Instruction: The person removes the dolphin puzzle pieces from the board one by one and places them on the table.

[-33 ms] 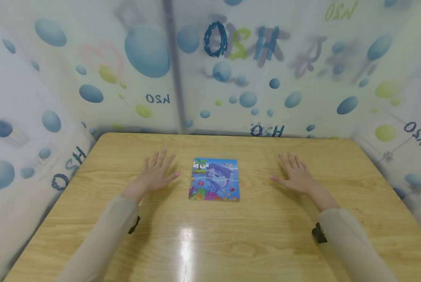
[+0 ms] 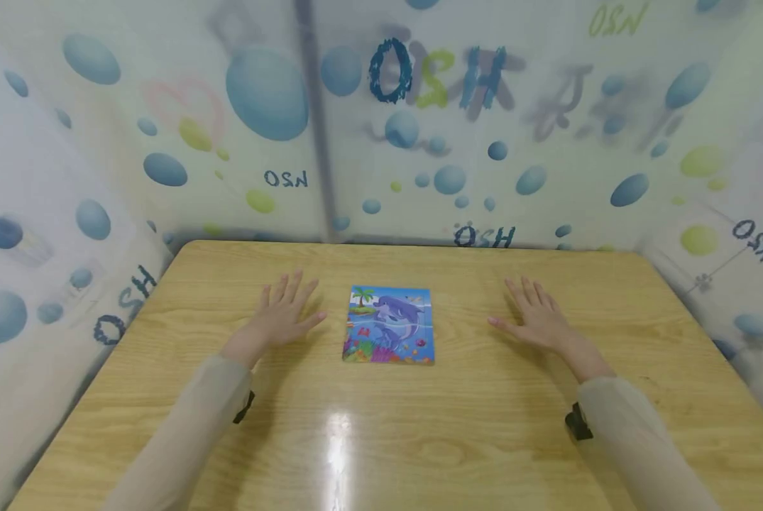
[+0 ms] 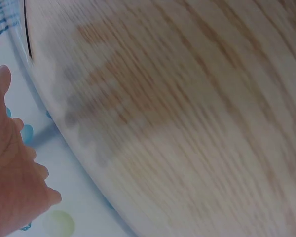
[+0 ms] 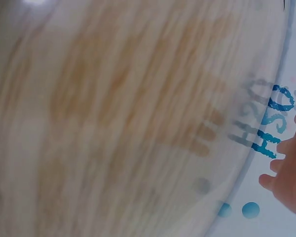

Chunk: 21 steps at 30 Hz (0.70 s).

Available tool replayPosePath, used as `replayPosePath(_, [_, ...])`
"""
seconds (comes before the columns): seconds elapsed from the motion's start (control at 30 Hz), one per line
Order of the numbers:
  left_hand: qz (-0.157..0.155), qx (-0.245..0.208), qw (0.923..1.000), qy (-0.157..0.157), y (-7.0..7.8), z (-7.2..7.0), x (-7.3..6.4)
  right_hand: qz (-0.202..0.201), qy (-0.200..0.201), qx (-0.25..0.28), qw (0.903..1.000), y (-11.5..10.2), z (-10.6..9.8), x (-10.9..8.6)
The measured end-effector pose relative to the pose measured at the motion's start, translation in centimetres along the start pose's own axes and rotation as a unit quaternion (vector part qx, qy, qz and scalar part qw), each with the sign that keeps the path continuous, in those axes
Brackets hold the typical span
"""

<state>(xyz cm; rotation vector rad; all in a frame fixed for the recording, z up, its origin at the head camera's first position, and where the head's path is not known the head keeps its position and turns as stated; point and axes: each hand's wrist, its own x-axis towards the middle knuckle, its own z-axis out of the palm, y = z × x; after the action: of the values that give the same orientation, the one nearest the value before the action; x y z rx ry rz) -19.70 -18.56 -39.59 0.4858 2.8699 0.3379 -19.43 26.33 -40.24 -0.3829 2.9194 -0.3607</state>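
Note:
A flat square picture puzzle or board [image 2: 390,325] with a dolphin, palm tree and sea-floor scene lies on the wooden table [image 2: 445,419], between the two hands. To its left, the left hand [image 2: 280,318] is held with fingers spread and straight, thumb toward the picture. On the other side the right hand [image 2: 537,321] mirrors it, fingers extended and apart from the picture. Neither hand holds anything. In the left wrist view the left hand [image 3: 15,168] shows at the left edge, above the table; the right wrist view has the right hand [image 4: 291,168] at its right edge.
Behind the table stands a pale wall [image 2: 381,177] printed with blue and green bubbles and lettering. Similar walls flank both sides. Dark straps or mounts show at both wrists under beige sleeves [image 2: 189,426]. A bright light reflection falls on the tabletop's front middle.

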Motion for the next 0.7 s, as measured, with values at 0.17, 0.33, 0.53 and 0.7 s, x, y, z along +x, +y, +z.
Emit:
replayPosePath(0.17, [0.002,0.002,1.0000,0.003,0.1,-0.1,0.1,-0.010,0.023,0.025,0.9994,0.2,0.3,-0.2])
replayPosePath(0.33, [0.012,-0.003,0.9999,0.003,0.2,-0.3,0.4,-0.014,0.030,0.030,0.9990,0.1,0.1,-0.1])
replayPosePath(0.53, [0.033,-0.029,0.9990,0.003,0.3,-0.2,1.0,-0.041,0.033,0.046,0.9976,-0.8,-0.4,0.7])
replayPosePath(0.7, [0.061,-0.055,0.9966,0.000,0.7,0.2,1.5,-0.058,0.012,0.085,0.9946,-2.2,-0.1,1.8])
